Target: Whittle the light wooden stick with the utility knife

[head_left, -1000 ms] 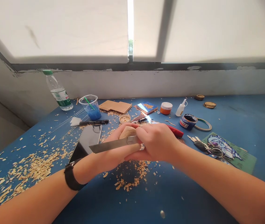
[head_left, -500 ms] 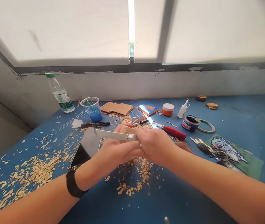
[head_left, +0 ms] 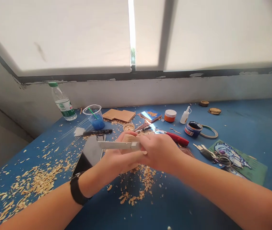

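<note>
Levelled out since half a second ago, the carving knife (head_left: pixel 116 145) now lies nearly flat, its blade (head_left: pixel 107 144) pointing toward nine o'clock; a second ago the tip dipped low, then it swung up. That reads as a return between strokes, so I judge the whittling is mid-course rather than near its end. Both hands have barely shifted over the blue surface (head_left: pixel 246 121).

The right hand (head_left: pixel 161 151) grips the knife with its fingers (head_left: pixel 149 145) closed tight over the handle. The left hand (head_left: pixel 116 159) is wrapped around the wood block (head_left: pixel 128 139), held in the air just behind the blade, above the shavings pile (head_left: pixel 138 185) at six o'clock of the hands. A wider drift of shavings (head_left: pixel 30 182) spreads toward eight o'clock.

Much is concealed. The knife handle is swallowed by the right hand, and only a pale top corner of the block shows, so its shape and how far it is cut cannot be told. Whether the edge touches the wood is hidden too. The smartphone (head_left: pixel 90 153) at nine o'clock is partly covered by the left hand. A red-handled knife (head_left: pixel 175 138) at two o'clock runs behind the right hand. The keys (head_left: pixel 212 155) on the green card (head_left: pixel 251 167) at three o'clock are too tangled to count.
</note>
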`<state>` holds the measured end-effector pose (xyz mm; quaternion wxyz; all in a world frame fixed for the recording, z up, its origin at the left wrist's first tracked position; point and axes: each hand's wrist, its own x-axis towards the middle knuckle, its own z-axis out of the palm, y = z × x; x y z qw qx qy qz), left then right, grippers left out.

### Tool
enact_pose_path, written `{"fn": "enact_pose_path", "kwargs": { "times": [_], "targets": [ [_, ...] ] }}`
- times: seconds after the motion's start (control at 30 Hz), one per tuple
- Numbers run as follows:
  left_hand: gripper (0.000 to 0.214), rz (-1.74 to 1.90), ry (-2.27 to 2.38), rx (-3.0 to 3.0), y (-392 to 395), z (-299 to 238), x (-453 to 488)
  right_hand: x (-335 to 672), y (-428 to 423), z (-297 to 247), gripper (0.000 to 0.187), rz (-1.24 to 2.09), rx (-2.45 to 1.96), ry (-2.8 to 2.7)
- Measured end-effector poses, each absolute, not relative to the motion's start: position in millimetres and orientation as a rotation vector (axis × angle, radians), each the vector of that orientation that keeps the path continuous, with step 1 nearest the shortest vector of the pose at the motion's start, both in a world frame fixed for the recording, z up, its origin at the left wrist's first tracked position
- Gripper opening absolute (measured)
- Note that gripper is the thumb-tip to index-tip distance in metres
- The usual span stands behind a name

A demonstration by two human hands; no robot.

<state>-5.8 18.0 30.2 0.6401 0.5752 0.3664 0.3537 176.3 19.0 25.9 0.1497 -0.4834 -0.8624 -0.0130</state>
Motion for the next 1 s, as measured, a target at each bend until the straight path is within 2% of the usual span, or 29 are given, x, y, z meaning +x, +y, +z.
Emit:
{"fn": "enact_pose_path", "kwargs": {
  "times": [0.13,0.33,0.73,0.83,0.9,1.0],
  "targets": [
    [0.047,0.82,0.8,1.489,17,29,-7,175,17,36,0.033,-0.109,-1.368,-2.54],
    [0.04,0.888,0.788,1.405,17,24,-2,172,18,36,0.019,-0.131,-1.431,-2.52],
    [0.029,1.072,0.952,1.57,13,24,7,163,15,24,0.018,-0.111,-1.579,-2.369],
    [0.044,1.111,1.026,1.395,10,25,10,161,14,21,0.01,-0.092,-1.665,-2.305],
    [0.055,1.129,1.1,1.301,8,23,11,162,14,20,0.011,-0.082,-1.676,-2.296],
    [0.056,1.051,1.046,1.355,10,19,8,167,14,24,0.016,-0.084,-1.572,-2.378]
  ]
}}
